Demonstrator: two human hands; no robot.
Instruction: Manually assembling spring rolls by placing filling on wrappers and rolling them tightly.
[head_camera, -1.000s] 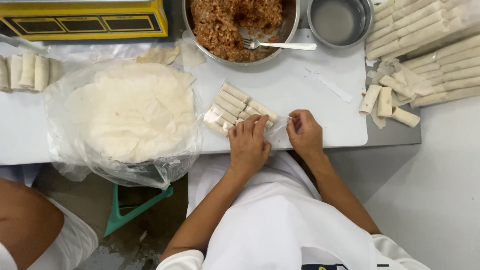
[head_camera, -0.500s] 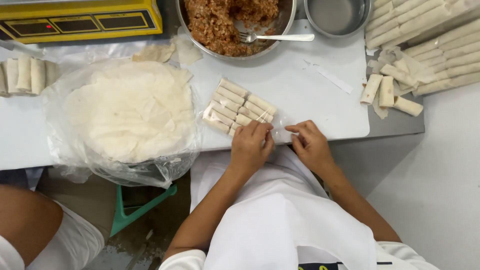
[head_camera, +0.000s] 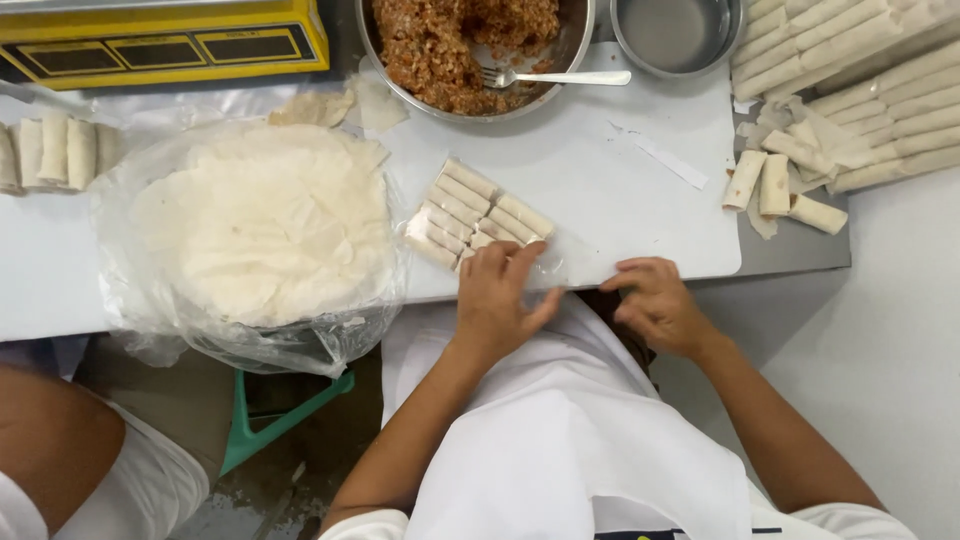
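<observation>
Head camera looks straight down on a white desk (head_camera: 640, 215). The left hand (head_camera: 497, 298) lies flat, fingers (head_camera: 520, 262) closed down on the near end of a clear plastic packet of small pale rolled pastries (head_camera: 470, 212), pinning it at the desk's front edge. The right hand (head_camera: 655, 302) pinches the packet's thin open end between narrowed fingers, so the film stays taut. Behind stand a steel bowl of reddish minced filling (head_camera: 455, 40) with a metal fork (head_camera: 560, 77), and an empty steel bowl (head_camera: 675, 32). A bagged stack of round white wrappers (head_camera: 262, 225) sits to the left, long pale rolls (head_camera: 860, 70) stacked right. Below, a green stool (head_camera: 265, 415) on a wet floor.
</observation>
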